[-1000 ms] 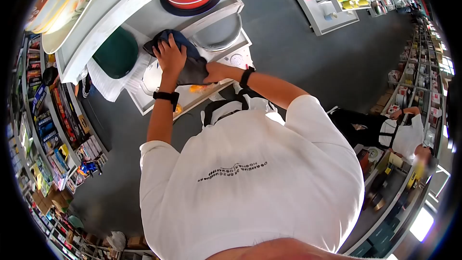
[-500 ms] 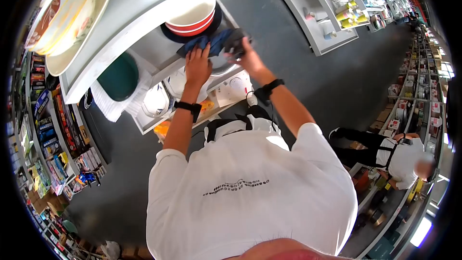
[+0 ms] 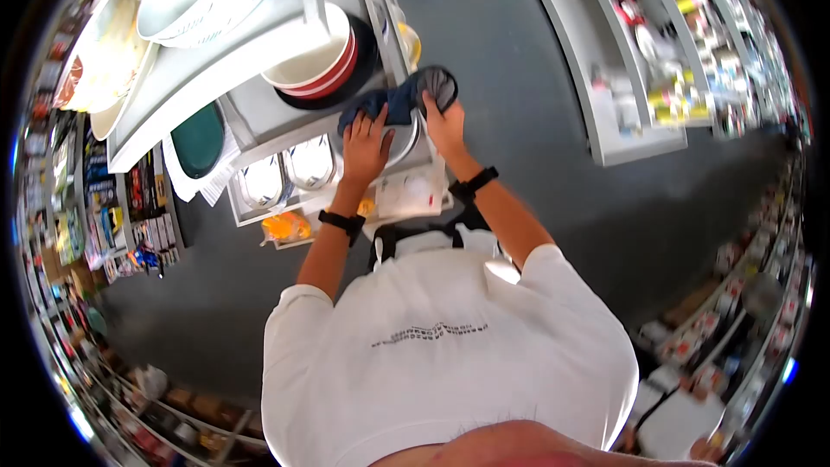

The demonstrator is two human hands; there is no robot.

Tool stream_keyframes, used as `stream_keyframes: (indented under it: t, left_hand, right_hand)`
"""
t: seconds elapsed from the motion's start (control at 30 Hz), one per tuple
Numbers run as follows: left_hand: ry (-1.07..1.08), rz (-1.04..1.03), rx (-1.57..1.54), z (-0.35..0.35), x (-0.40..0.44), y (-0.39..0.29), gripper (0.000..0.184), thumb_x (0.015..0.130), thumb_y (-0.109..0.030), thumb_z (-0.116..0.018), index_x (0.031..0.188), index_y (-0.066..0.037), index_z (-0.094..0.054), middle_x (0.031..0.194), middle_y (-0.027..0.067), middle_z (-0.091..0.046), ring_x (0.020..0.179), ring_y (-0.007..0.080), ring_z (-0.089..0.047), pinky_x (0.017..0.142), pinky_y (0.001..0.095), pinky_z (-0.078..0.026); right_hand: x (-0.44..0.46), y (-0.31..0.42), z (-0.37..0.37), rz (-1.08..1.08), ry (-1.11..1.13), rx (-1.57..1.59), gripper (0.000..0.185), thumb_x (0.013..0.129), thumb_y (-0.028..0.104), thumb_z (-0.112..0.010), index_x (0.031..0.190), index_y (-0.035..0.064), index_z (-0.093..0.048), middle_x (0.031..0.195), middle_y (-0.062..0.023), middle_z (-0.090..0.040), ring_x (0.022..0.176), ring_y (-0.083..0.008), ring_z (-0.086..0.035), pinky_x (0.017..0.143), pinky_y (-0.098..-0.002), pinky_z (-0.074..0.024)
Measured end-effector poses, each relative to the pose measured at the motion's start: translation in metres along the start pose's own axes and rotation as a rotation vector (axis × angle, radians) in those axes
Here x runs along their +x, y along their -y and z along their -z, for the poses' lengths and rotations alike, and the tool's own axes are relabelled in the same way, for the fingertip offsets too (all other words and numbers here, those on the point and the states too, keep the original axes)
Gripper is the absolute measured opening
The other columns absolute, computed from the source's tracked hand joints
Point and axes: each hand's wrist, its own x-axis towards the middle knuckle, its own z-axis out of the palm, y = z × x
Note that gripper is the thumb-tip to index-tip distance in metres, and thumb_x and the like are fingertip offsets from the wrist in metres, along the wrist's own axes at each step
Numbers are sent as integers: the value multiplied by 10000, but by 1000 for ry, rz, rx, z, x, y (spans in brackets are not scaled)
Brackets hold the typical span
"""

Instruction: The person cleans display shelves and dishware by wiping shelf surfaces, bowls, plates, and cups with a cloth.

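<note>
Across the shelf edge lies a dark blue cloth [image 3: 400,104], bunched up, with a rounded grey-and-black end [image 3: 436,86] that looks like folded fabric. My left hand [image 3: 365,145] rests on the blue part, fingers stretched over it and thumb held apart. At the other end my right hand [image 3: 443,125] grips the grey-and-black part between thumb and fingers, out past the shelf corner. Just behind the cloth stand stacked red and cream bowls [image 3: 322,69] on a dark round plate [image 3: 367,56]. Part of a round metal dish [image 3: 406,143] shows below the cloth.
A green dish [image 3: 197,140] and metal-looking trays [image 3: 309,163] sit left of my hands. Above them juts a white upper shelf [image 3: 216,91] bearing a large white bowl [image 3: 212,0]. Another grey shelf unit [image 3: 596,104] stands across the aisle. A person [image 3: 679,415] is at lower right.
My view has shifted, with the shelf and bowls appearing turned. The grey-and-black end now shows a rounded shape in my right hand. My left hand stays on the blue part.
</note>
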Motion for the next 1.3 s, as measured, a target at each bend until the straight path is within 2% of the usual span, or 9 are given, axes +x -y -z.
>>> stream_keyframes:
  t: [0.17, 0.33, 0.37, 0.47, 0.7, 0.9, 1.17, 1.23, 1.3]
  left_hand:
    - [-19, 444, 224, -38, 54, -48, 590, 976, -365, -547, 1503, -145, -395, 1317, 158, -565, 1310, 348, -451, 992, 616, -287]
    - [2, 584, 193, -53, 47, -53, 632, 849, -294, -691, 1438, -242, -467, 1419, 95, -519, 1368, 301, -434, 1030, 626, -316]
    - [-8, 619, 148, -44, 55, -59, 661, 814, -237, -704, 1431, -297, -474, 1400, 102, -529, 1361, 302, -441, 1034, 622, -324]
    - [35, 736, 107, -35, 64, -65, 559, 802, -182, -682, 1337, -240, -530, 1353, 117, -551, 1331, 330, -456, 1031, 632, -338]
    - [-36, 1007, 283, -59, 121, -77, 517, 840, -384, -717, 1300, -216, -551, 1335, 149, -537, 1284, 336, -461, 964, 640, -344]
    - [-154, 707, 512, -78, 167, -79, 362, 874, -208, -617, 1225, -139, -561, 1139, 145, -564, 1100, 330, -533, 906, 469, -421]
    - [-204, 499, 637, -121, 205, -34, 352, 816, -113, -565, 1150, -8, -592, 1080, 202, -577, 1113, 390, -522, 1012, 462, -400]
    - [-42, 741, 432, -125, 224, -28, 443, 804, -120, -570, 1225, 19, -581, 1250, 239, -563, 1252, 418, -478, 1121, 470, -325]
    - [-148, 746, 466, -127, 242, -19, 463, 794, -139, -581, 1229, 22, -577, 1235, 246, -564, 1253, 419, -477, 1129, 471, -316]
  right_hand:
    - [97, -44, 16, 393, 403, -199, 334, 926, 273, -632, 1138, 15, -642, 1059, -250, -671, 1004, -423, -640, 818, -450, -516]
    - [106, -182, 8, -10, 1155, -77, 442, 961, 416, -563, 1190, 38, -573, 770, -69, -636, 687, -219, -620, 555, -351, -486]
    - [100, -76, 46, -421, 1278, -243, 430, 956, 409, -575, 1167, 35, -575, 741, -55, -587, 652, -193, -577, 559, -343, -486]
    - [103, -124, 68, -262, 1509, -291, 515, 978, 432, -536, 1272, 8, -524, 927, -104, -655, 752, -226, -624, 640, -382, -530]
    - [183, -108, 88, -110, 1406, -439, 402, 1004, 362, -519, 1244, 44, -571, 1039, -87, -699, 706, -195, -678, 584, -330, -543]
    - [265, -53, 75, -464, 1222, 103, 411, 1017, 369, -520, 1291, 62, -529, 1068, -62, -691, 811, -211, -718, 581, -359, -589]
    - [334, -57, -10, 230, 1422, -439, 468, 973, 383, -550, 1157, -45, -596, 1040, -306, -664, 857, -414, -689, 757, -474, -543]
    - [329, -71, -22, 609, 1366, -214, 448, 984, 387, -546, 1165, -17, -610, 994, -220, -714, 891, -324, -704, 774, -440, -545]
    - [340, -32, -12, -128, 1492, 207, 438, 1003, 406, -519, 1187, 23, -629, 950, -121, -737, 858, -202, -686, 767, -370, -537]
